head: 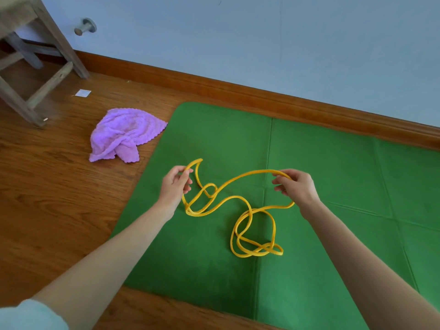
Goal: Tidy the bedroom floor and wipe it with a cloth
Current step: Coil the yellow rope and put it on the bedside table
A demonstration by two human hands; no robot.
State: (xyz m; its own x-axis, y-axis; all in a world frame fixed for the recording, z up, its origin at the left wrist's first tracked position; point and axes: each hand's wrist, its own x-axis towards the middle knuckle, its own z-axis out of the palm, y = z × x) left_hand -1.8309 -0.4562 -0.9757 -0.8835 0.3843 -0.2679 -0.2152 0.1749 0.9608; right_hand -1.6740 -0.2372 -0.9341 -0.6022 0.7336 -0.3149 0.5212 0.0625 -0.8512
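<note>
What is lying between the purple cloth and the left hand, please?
In the head view, between the purple cloth and the left hand lies only bare wooden floor and the green mat's edge.

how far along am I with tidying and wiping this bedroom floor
Nothing looks finished yet. In hand: your left hand and right hand each pinch the tangled yellow rope above the green mat. Left: the purple cloth lies crumpled on the wooden floor, so wiping apparently hasn't begun.
</note>
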